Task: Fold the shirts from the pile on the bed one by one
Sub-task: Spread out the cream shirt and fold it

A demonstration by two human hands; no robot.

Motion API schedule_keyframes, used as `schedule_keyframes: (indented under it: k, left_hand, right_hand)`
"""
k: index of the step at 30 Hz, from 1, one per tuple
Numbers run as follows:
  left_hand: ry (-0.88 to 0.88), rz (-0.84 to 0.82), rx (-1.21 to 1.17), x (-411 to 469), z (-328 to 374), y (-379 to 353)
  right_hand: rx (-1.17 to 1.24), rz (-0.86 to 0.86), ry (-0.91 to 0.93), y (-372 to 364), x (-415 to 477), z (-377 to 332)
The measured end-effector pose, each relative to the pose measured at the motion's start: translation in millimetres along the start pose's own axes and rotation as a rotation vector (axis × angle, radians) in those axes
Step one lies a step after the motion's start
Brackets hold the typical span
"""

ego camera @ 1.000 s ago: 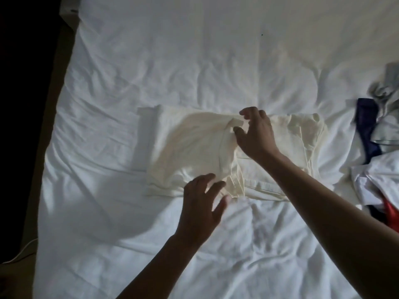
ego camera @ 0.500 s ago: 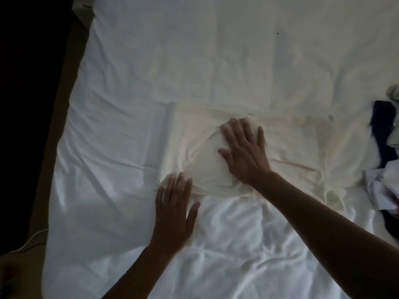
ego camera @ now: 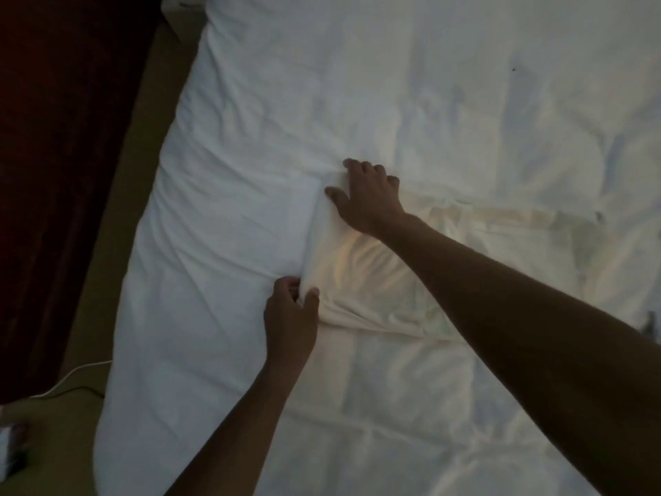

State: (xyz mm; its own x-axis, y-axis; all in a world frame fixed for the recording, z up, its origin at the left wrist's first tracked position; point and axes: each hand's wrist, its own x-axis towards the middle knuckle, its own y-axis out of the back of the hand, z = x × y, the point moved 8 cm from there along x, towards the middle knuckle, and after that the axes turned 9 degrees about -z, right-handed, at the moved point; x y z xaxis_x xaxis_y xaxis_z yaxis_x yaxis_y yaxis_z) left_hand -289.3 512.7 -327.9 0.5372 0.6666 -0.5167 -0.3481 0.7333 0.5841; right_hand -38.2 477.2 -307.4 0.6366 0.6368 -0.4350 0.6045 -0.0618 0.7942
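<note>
A cream shirt [ego camera: 375, 281], partly folded, lies across the middle of the white bed [ego camera: 286, 102]. My left hand [ego camera: 291, 316] pinches the shirt's near left corner between thumb and fingers. My right hand [ego camera: 365, 198] grips the far left corner with curled fingers, its forearm crossing over the shirt. The shirt's right end fades into the sheet towards the right edge of the view. The pile of other shirts is out of sight apart from a dark scrap [ego camera: 649, 325] at the right edge.
The bed's left edge runs down the left side, with a tan floor strip [ego camera: 118, 245] and a dark red surface [ego camera: 53, 155] beyond. A white cable [ego camera: 75, 374] lies on the floor at lower left.
Both hands slid left from the shirt's middle to its left edge and went from lying flat to gripping its two corners. The view shifted left, so the pile left the frame.
</note>
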Motion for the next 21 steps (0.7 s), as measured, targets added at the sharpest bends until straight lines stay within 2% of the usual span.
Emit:
schedule_keyframes:
  k: [3,6,10,13,21]
  left_hand:
    - [-0.004,-0.089,0.115,-1.4,1.6,4.2]
    - [0.004,-0.129,0.138,-6.8,2.9,13.7]
    - [-0.154,-0.022,0.016,-36.4,31.8,25.9]
    - [-0.308,-0.001,-0.050,-68.6,66.3,17.4]
    - [-0.659,-0.148,-0.102,-141.1,155.0,-87.8]
  right_hand:
    - [0.072,-0.162,-0.041,-1.9,34.8,-5.1]
    - [0.072,-0.281,0.071,13.6,47.4,-8.3]
    - [0.148,-0.200,0.190,59.9,26.6,9.0]
    - [0.224,-0.141,0.184,91.4,-2.9,43.7]
    - [0.345,-0.036,0.021,159.0,-112.2,187.6]
